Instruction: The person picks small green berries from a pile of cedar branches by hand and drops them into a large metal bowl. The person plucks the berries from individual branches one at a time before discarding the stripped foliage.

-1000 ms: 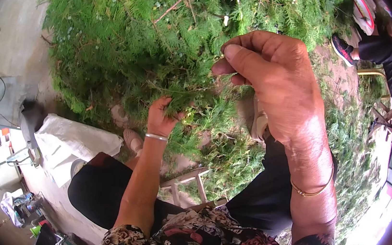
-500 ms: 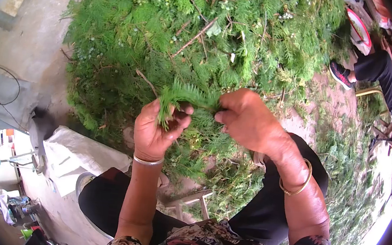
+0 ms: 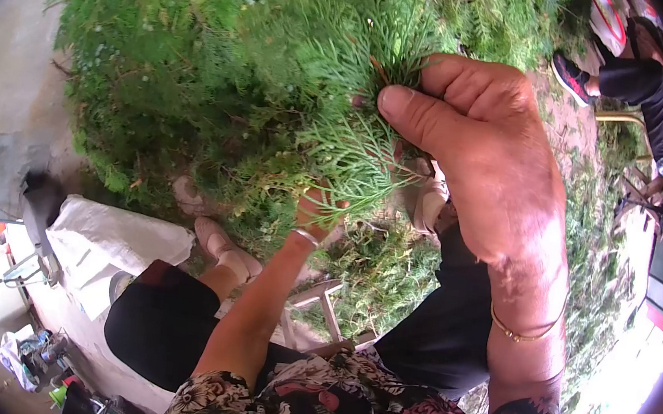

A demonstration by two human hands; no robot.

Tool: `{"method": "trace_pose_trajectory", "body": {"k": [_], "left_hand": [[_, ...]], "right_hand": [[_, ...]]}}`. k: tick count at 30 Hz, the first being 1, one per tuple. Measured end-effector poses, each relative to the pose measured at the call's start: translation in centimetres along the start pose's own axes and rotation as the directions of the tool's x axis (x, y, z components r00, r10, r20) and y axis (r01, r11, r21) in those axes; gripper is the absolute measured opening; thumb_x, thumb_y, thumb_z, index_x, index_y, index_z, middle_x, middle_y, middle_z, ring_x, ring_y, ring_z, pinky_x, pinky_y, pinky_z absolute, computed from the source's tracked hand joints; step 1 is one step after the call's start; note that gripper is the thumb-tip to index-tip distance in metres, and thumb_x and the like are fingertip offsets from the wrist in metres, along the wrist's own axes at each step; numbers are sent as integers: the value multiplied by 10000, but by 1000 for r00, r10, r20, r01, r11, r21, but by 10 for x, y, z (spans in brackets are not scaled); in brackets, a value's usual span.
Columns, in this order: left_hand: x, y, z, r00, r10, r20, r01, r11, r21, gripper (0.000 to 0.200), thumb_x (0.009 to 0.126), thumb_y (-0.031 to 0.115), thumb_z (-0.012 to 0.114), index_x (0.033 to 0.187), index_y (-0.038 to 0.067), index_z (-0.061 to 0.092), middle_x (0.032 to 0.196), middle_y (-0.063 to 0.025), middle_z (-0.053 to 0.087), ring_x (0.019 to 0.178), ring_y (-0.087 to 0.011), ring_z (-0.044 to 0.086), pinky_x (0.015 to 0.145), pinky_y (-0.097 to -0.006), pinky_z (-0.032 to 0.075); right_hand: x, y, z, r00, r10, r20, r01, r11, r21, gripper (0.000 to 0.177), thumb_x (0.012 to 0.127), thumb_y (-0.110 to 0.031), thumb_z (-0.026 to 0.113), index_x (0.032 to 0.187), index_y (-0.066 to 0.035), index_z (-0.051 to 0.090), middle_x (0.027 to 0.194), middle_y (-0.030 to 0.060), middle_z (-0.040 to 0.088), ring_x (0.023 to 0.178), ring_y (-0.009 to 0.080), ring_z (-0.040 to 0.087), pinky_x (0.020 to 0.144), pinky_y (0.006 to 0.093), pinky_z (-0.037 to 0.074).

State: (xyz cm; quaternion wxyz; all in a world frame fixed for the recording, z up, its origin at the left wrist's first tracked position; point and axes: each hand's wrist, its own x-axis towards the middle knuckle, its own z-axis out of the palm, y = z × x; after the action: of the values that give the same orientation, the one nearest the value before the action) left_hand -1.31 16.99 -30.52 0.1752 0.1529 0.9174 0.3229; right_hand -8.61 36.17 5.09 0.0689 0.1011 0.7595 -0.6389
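Observation:
My right hand (image 3: 483, 134) is raised close to the camera, its thumb pressed against the bent fingers. Pinched in it is a feathery green conifer sprig (image 3: 357, 161), like cypress or arborvitae, with fronds spreading upward and down to the left. My left hand (image 3: 317, 209) is lower and farther off, near the ground. The sprig's hanging fronds cover most of its fingers, so what it holds is hidden. Under and beyond both hands lies a large heap of cut conifer branches (image 3: 161, 49).
A pale sack (image 3: 116, 231) lies at the left by a dark post. My feet, in light shoes (image 3: 217, 239), stand beside the heap. A wooden stool frame (image 3: 313, 299) is between my legs. Another person's leg and dark shoe (image 3: 571, 79) are at the upper right. Loose greenery covers the right-hand ground.
My right hand has risen toward the camera with the sprig. My left hand has come away from it and dropped lower. The whole view has shifted slightly.

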Motion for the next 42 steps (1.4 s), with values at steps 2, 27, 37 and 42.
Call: {"method": "trace_pose_trajectory", "body": {"k": [2,27,37,42], "left_hand": [[-3,-20,72,970,191,-153,-184,981,56,404,822,282,534,1137,29,538,1015,-190,608,1007,-335,548,835,-516,417],[-24,80,-205,991,-131,13,1,-94,-996,278,794,-89,526,1046,6,592,759,-69,605,673,-173,599,611,-356,508],[-44,101,-211,968,-98,-232,-127,607,-785,208,847,70,614,1051,33,628,1049,-91,633,950,-197,601,842,-285,470],[-37,162,-227,885,-104,-453,-253,711,-656,209,862,67,599,1051,-24,601,994,-83,638,892,-173,594,809,-290,464]], "right_hand": [[-2,-4,-5,1000,-13,-16,12,999,-47,165,815,-36,606,660,15,580,555,25,528,532,54,450,494,227,349],[-2,25,25,976,-192,-100,153,938,-312,124,775,3,560,693,58,485,602,245,486,563,413,467,545,393,419],[-15,37,57,914,-353,201,403,854,-328,83,717,46,577,788,14,551,718,211,560,673,345,595,618,429,475],[-19,55,70,812,-427,398,584,601,-546,274,670,35,561,943,21,590,1039,216,566,1009,381,539,787,464,479]]}}
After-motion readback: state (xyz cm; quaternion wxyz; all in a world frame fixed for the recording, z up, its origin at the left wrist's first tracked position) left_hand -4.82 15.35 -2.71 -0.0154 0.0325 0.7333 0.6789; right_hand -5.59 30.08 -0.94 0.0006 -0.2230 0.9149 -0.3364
